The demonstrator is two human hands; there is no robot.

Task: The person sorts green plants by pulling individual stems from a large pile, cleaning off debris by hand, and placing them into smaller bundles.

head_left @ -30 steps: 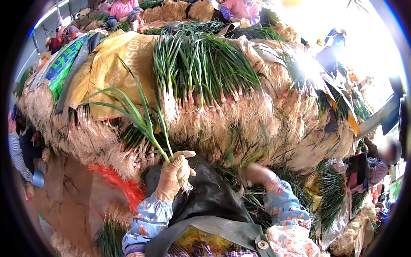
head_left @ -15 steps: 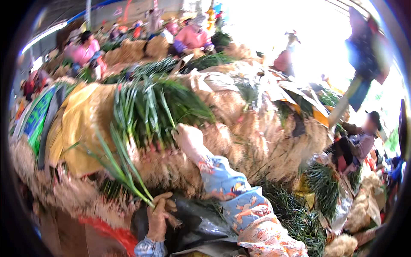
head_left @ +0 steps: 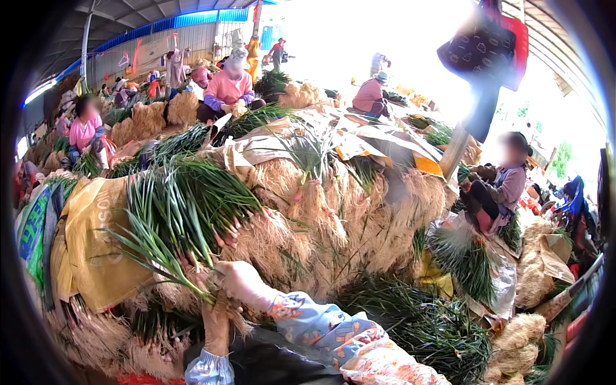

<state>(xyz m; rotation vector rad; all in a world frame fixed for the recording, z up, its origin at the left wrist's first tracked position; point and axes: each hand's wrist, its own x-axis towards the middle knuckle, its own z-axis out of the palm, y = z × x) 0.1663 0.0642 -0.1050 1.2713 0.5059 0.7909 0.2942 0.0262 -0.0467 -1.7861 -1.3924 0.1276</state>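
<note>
The green stalks (head_left: 185, 280) were in front of you, above your lap, slanting up and leftward from your left hand (head_left: 217, 324). Their long leaves were glossy, flat and fanned out, paling toward the lower ends; pale, stringy roots (head_left: 241, 322) hung beside that hand. Your left hand seemed to grip the stalks low down, its fingers partly covered by your right hand (head_left: 244, 282). The right reached across beside the stalks, close against the left; you could not tell from this view whether its fingers pinched anything.

The step in hand looked like two-handed handling of the stalks at their lower ends. The next move seemed to call for a steady left grip and right fingers clear of the tangled roots.

Just behind lay a row of leafy plants (head_left: 176, 202), with a yellow sack (head_left: 106, 247) to its left. Farther out, at your right, sat a co-worker (head_left: 504, 186).
</note>
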